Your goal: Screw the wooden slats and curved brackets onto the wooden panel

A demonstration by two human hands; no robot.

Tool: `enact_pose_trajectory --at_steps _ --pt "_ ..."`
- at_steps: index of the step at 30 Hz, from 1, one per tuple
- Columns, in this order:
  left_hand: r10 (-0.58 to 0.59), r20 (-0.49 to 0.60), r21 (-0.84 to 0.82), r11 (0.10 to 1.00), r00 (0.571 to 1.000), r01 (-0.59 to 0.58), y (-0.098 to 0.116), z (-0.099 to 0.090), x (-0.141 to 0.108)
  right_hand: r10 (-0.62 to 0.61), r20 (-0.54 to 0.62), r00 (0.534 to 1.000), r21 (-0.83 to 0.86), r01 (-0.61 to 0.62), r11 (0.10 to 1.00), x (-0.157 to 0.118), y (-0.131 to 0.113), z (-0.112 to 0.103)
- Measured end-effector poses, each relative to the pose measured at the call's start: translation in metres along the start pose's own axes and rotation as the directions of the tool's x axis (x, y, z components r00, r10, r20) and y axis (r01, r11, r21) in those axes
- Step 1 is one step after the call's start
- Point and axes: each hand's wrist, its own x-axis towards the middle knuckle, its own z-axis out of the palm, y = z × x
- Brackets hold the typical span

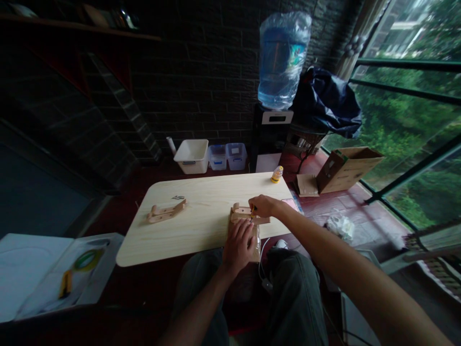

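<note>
In the head view my right hand [262, 205] is closed around a small screwdriver [253, 210] with a yellow and black handle, its shaft pointing down. Below it lies a pale wooden piece [262, 220] with a rounded end, on a brown cardboard box [256, 242] at the table's near edge. My left hand [238, 242] presses its fingers on the wooden piece beside the screwdriver's tip; the tip and any screw are too small to make out. Another wooden piece [166, 212], with holes and a rounded end, rests on the table's left part.
The light wooden table [201, 192] also bears small metal parts [178, 197], a clear yellow-based container [277, 174] and a phone-like pink screen [290, 204]. An open white case [97, 283] stands at left. Behind are plastic bins [192, 166] and a water dispenser [272, 139].
</note>
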Motion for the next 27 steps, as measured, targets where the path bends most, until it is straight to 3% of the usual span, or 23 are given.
enact_pose_trajectory --at_steps 9,12,15,21,27 --pt "-0.006 0.012 -0.011 1.0 1.0 0.006 0.001 0.0 0.001 0.003 0.039 0.999 -0.022 -0.002 1.0 0.014 0.005 0.001" --pt "-0.005 0.009 -0.008 1.0 1.0 0.005 0.002 0.0 0.0 0.056 0.075 0.996 0.002 -0.057 0.998 0.012 0.0 -0.002" --pt "-0.006 0.004 -0.005 1.0 1.0 0.006 0.002 0.0 0.0 0.034 0.102 0.994 0.035 -0.037 0.999 0.007 -0.002 -0.007" --pt "-0.005 0.004 -0.012 1.0 1.0 0.005 0.003 -0.001 0.0 -0.02 -0.012 1.0 -0.03 0.019 0.999 -0.001 0.0 -0.007" --pt "-0.008 0.003 -0.014 1.0 1.0 0.008 0.0 0.002 -0.001 -0.022 -0.012 1.0 -0.076 0.021 0.997 0.002 -0.002 -0.003"
